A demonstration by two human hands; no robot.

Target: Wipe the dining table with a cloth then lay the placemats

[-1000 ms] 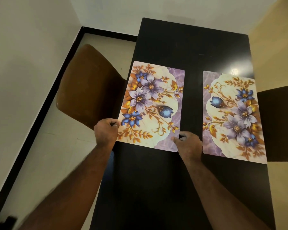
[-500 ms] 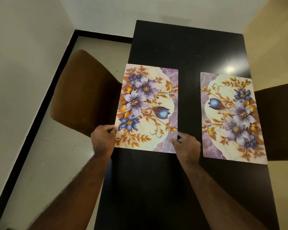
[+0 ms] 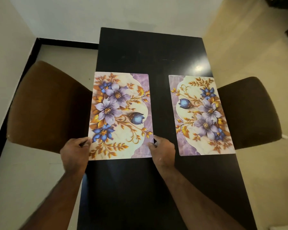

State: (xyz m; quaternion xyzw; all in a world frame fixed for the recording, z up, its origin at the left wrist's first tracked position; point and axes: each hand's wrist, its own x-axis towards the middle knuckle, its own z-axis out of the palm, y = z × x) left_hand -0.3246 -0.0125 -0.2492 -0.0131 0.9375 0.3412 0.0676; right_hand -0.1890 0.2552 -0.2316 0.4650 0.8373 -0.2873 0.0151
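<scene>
Where a brown chair point(image 3: 47, 107) stands against the left edge of the black dining table point(image 3: 148, 47), the left hand point(image 3: 75, 153) reaches in over that edge. Its fingers are curled and it pinches the left side of the left placemat point(image 3: 120, 117) close to the mat's near left corner. This floral mat lies with its long left side running along the table's left edge, and its near end faces the person. The right hand point(image 3: 163, 151) is at the mat's near right corner, fingers bent, with the fingertips gripping the mat's right side. A strip of bare table lies just beyond that hand. The right placemat point(image 3: 201, 117), with the same floral print, lies flat along the table's right edge, and neither hand touches it. A darker chair point(image 3: 249, 113) stands against the table's right edge, just beside that mat.
</scene>
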